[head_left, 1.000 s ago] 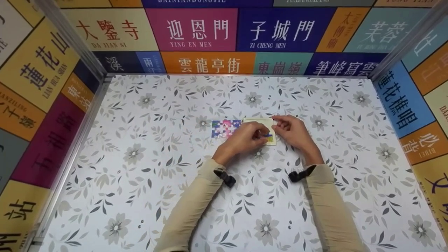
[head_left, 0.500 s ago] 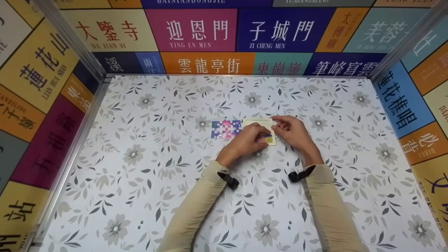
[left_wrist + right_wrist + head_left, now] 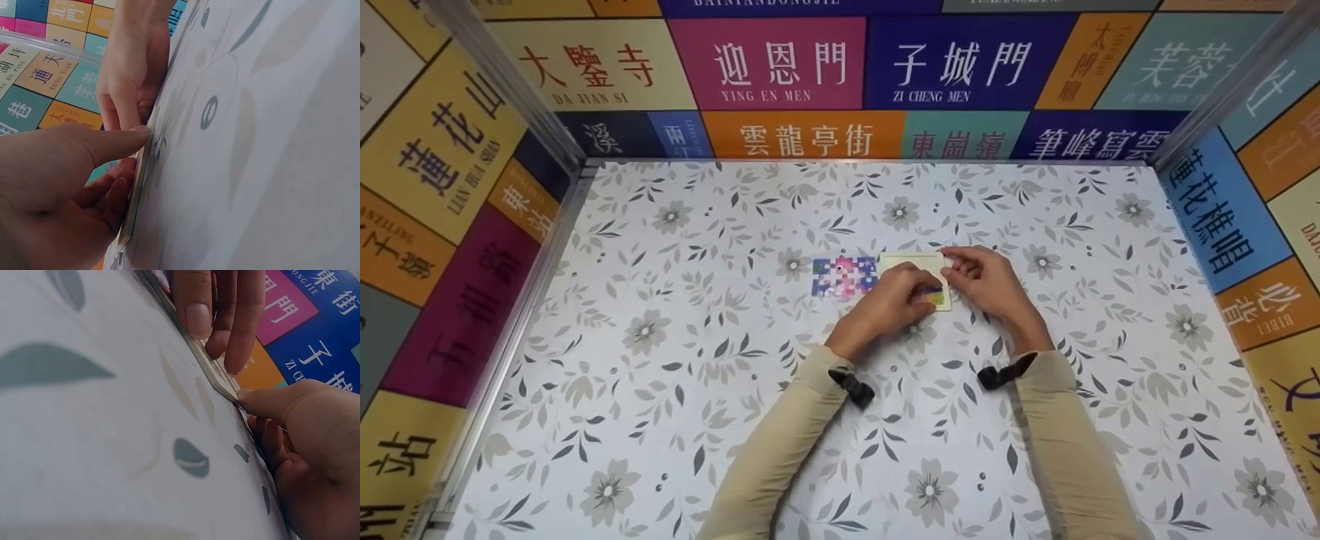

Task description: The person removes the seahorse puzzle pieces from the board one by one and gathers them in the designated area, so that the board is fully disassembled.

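Observation:
A pale square puzzle tray (image 3: 911, 260) lies flat on the table, with a few yellow and blue jigsaw pieces (image 3: 936, 298) showing in its near right corner. My left hand (image 3: 881, 304) reaches over the tray from the left. Its thumb lies at the near rim and the other fingertips press down on those pieces, partly covering them. At the tray's right side my right hand (image 3: 986, 279) holds the edge, thumb against the rim near the corner and index finger extended to the far corner. Just left of the tray lies a pink and blue jigsaw picture (image 3: 840, 277), partly behind my left hand.
The table cover (image 3: 660, 420) is white with grey leaves and flowers. Coloured panels with large lettering (image 3: 780, 64) stand along the back and both sides. A black wrist strap (image 3: 853, 388) sits on the left sleeve, another black strap (image 3: 1003, 373) on the right.
My left hand has shifted slightly right and toward the near side, its fingers now lower over the tray's near corner. More of the pink and blue picture shows. My right hand stays at the tray's edge.

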A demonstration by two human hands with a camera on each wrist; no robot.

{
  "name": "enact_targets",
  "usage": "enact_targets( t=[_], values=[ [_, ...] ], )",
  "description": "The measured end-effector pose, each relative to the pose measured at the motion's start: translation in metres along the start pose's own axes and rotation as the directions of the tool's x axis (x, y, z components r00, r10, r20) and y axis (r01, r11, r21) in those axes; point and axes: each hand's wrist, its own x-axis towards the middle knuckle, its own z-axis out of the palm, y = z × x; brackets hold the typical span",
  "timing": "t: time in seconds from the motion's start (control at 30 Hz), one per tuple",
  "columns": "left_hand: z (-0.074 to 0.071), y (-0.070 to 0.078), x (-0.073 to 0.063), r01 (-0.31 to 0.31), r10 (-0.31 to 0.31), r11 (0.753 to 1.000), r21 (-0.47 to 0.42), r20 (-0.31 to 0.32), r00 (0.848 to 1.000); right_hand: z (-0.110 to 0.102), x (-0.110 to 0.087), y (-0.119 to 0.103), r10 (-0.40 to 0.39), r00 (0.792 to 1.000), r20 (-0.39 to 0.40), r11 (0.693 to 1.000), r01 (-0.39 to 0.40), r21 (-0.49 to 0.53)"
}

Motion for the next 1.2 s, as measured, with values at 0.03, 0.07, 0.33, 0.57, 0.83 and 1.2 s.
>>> enact_targets(
  t=[0.03,0.07,0.33,0.57,0.83,1.2],
  values=[
    [0.003,-0.004,0.001,-0.003,0.003,1.0,0.002,-0.006,1.0,0.0,-0.001,-0.004,0.003,1.0,0.003,1.0,-0.003,0.005],
    [0.003,-0.004,0.002,-0.002,0.002,1.0,0.002,-0.005,1.0,-0.001,-0.002,-0.008,0.005,1.0,0.007,1.0,-0.005,0.01],
    [-0.005,0.012,0.0,0.047,-0.047,0.999,0.001,0.02,0.999,-0.002,0.001,-0.003,0.004,1.0,0.013,1.0,-0.004,-0.002],
    [-0.002,0.011,0.001,0.081,-0.082,0.997,0.016,0.012,0.997,-0.003,0.004,0.01,-0.009,1.0,0.022,0.999,0.01,-0.033],
    [0.006,-0.001,0.004,0.092,-0.092,0.996,0.0,0.002,0.996,-0.003,0.003,0.009,-0.008,1.0,0.024,1.0,0.008,-0.019],
    [0.005,0.003,0.002,0.099,-0.099,0.995,-0.025,-0.021,0.995,-0.002,0.003,0.01,-0.005,1.0,0.027,1.0,0.005,-0.003]
  ],
)
